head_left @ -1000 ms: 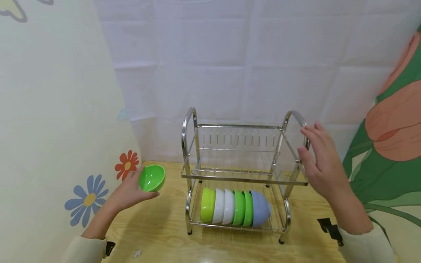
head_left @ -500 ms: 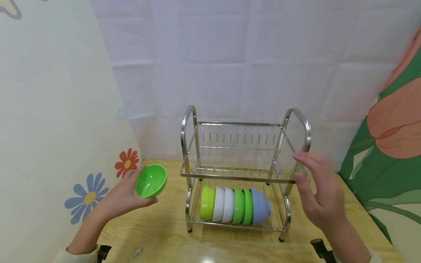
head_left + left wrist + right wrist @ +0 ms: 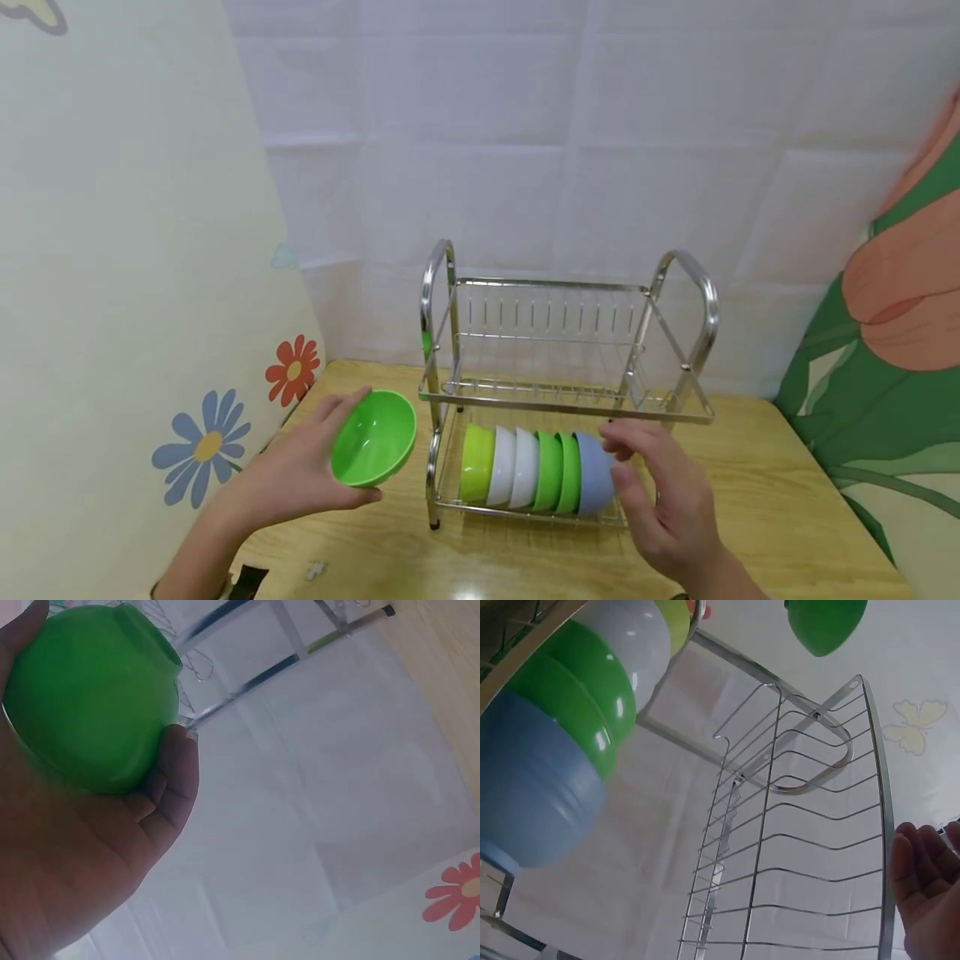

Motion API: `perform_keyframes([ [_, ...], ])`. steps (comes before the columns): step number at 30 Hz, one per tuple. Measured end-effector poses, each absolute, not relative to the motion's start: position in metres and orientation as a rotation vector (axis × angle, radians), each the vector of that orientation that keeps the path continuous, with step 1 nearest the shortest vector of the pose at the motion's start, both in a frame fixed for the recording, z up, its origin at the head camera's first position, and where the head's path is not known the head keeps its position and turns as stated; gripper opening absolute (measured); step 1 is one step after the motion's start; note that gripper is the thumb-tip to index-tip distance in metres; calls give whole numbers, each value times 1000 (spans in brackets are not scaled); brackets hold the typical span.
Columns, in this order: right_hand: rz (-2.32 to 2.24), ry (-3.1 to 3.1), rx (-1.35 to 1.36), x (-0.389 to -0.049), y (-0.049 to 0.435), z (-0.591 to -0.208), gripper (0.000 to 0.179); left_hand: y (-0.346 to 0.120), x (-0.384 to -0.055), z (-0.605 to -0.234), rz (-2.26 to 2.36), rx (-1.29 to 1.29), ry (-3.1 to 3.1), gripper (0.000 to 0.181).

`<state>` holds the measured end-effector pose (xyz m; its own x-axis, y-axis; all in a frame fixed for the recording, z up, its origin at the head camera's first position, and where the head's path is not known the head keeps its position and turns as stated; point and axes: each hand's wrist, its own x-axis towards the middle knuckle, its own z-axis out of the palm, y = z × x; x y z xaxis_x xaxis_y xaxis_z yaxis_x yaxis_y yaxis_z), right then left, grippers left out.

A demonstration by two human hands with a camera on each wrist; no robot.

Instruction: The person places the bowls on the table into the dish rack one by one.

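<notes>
My left hand point(image 3: 296, 479) grips a small bright green bowl point(image 3: 378, 437) by its side, left of the rack, its opening tilted up and toward the rack. In the left wrist view the bowl's point(image 3: 90, 697) rounded outside shows between thumb and fingers. A two-tier metal dish rack point(image 3: 525, 405) stands on the table. On its lower tier a row of nested bowls lies on its side: yellow-green point(image 3: 476, 465), white point(image 3: 501, 467), green point(image 3: 549, 472) and blue point(image 3: 592, 473). My right hand point(image 3: 671, 500), holding nothing, overlaps the blue bowl's right end in the head view, fingers loosely bent.
The rack's upper tier point(image 3: 810, 810) has wire slots and curved side handles point(image 3: 693, 287). A wooden table point(image 3: 750, 492) extends around the rack. A white cloth point(image 3: 525, 167) hangs behind, with flower-patterned panels point(image 3: 187, 275) at the sides. A small pale scrap point(image 3: 316, 570) lies on the table.
My left hand has brought the green bowl rightward and slightly down, closer to the rack. The right hand has left the rack's right handle and come down and left, in front of the lower tier.
</notes>
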<state>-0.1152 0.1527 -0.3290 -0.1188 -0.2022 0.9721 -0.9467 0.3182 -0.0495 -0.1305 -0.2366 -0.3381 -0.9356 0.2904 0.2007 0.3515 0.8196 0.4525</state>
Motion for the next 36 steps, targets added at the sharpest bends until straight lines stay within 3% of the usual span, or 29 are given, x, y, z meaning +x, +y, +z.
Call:
perform_keyframes([
  [12,1085,-1718,1071,-118,140,-362,24,-202,-117,-333,-836,-726,-2833,120],
  [19,1189,-1970,975,-114,133,-374,48,-177,-117,-339,-877,-849,-2811,123],
  [36,1479,-2225,866,-116,122,-389,48,-111,-129,-362,-771,-941,-2724,132],
])
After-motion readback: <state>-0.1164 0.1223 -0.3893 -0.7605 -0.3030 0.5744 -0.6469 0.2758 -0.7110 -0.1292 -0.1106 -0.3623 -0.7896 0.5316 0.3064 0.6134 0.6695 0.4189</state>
